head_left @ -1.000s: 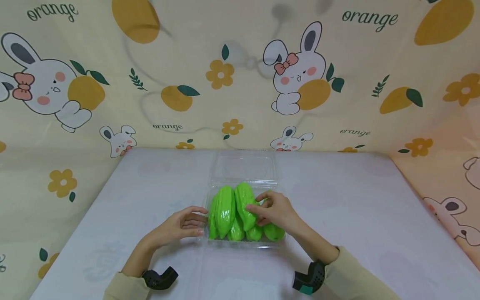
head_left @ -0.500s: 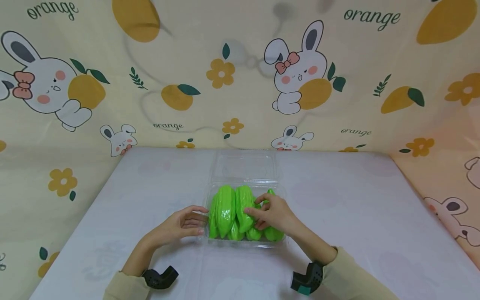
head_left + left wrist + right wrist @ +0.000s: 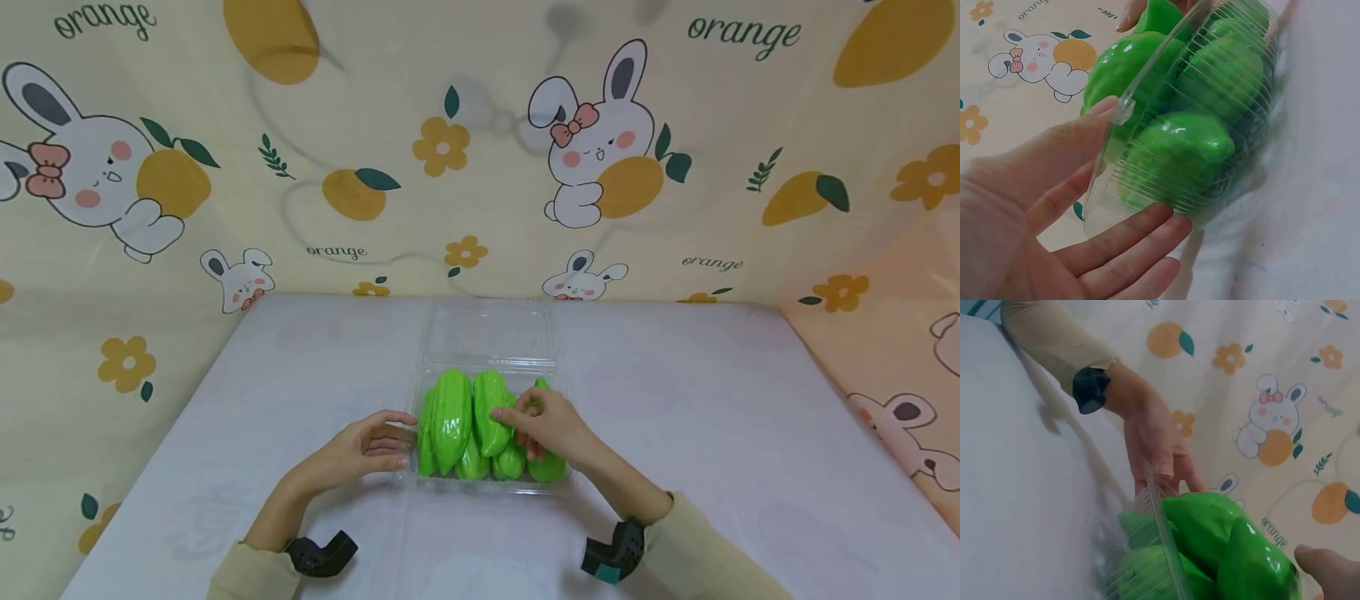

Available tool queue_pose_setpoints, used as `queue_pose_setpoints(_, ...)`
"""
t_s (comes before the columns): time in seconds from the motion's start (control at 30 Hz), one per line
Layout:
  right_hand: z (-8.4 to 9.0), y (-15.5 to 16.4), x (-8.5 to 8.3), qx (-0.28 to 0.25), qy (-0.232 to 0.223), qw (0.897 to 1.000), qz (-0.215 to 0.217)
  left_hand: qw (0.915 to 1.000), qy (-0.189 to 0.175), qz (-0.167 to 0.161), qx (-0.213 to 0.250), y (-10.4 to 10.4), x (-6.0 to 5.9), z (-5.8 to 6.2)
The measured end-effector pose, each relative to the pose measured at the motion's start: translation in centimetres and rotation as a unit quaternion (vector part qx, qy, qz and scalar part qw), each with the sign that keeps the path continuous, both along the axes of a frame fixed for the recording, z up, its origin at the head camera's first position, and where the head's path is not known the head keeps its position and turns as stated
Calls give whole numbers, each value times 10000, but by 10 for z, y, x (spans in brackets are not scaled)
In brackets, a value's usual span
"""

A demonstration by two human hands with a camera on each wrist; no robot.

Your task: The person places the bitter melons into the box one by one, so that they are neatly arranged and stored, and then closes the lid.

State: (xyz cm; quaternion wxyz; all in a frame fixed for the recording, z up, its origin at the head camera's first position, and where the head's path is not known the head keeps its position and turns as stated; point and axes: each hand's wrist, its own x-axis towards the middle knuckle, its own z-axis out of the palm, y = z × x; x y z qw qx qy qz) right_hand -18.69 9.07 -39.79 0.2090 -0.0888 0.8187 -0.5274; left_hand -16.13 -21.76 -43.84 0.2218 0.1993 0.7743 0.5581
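A clear plastic clamshell box (image 3: pixel 480 487) sits mid-table with its lid (image 3: pixel 489 333) folded open behind it. Several glossy green toy gourds (image 3: pixel 448 421) are piled inside. My left hand (image 3: pixel 401 446) lies against the box's left wall with its fingers straight. In the left wrist view this left hand (image 3: pixel 1054 206) has its thumb at the rim (image 3: pixel 1122 112) and its fingers along the ribbed wall, with a gourd (image 3: pixel 1185 150) behind the plastic. My right hand (image 3: pixel 525 429) sits on top of the pile, fingers curled around a gourd on the right. In the right wrist view a gourd (image 3: pixel 1222 544) fills the foreground.
The box stands on a white table (image 3: pixel 712 433). A cream cloth printed with rabbits and oranges (image 3: pixel 585 142) hangs behind and at both sides. Black wrist cameras (image 3: pixel 322 554) (image 3: pixel 611 554) sit on both forearms.
My right hand has drawn slightly nearer and curled its fingers further down onto the gourds. The middle gourd has shifted a little toward me. The left hand has stayed put.
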Motion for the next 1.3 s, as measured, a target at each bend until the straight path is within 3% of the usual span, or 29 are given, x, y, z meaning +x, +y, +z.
queue_pose_setpoints(0.27, -3, 0, -5, 89, -134, 9998, -136, 10000, 18, 4, 18, 1, 0, 0)
queue_pose_setpoints(0.47, 1, 6, -6, -172, -370, 9983, -423, 10000, 37, -20, -36, 2, 1, 5)
queue_pose_setpoints(0.7, 5, 15, -9, -191, -300, 9977, -583, 9965, 682, -24, -474, 1, 0, 10)
queue_pose_setpoints(0.8, 4, 22, -12, -180, -261, 9972, -670, 9937, 908, 98, -644, 0, -2, 12)
queue_pose_setpoints(1.0, 6, 39, -22, -174, -174, 9955, -918, 9910, 878, 638, -778, -2, -10, 17)
queue_pose_setpoints(1.17, 7, 53, -34, -125, -90, 9931, -1159, 9852, 1061, 1104, -774, 0, -23, 20)
queue_pose_setpoints(1.3, 5, 63, -44, -221, -154, 9907, -1331, 9827, 1139, 1284, -699, 3, -36, 21)
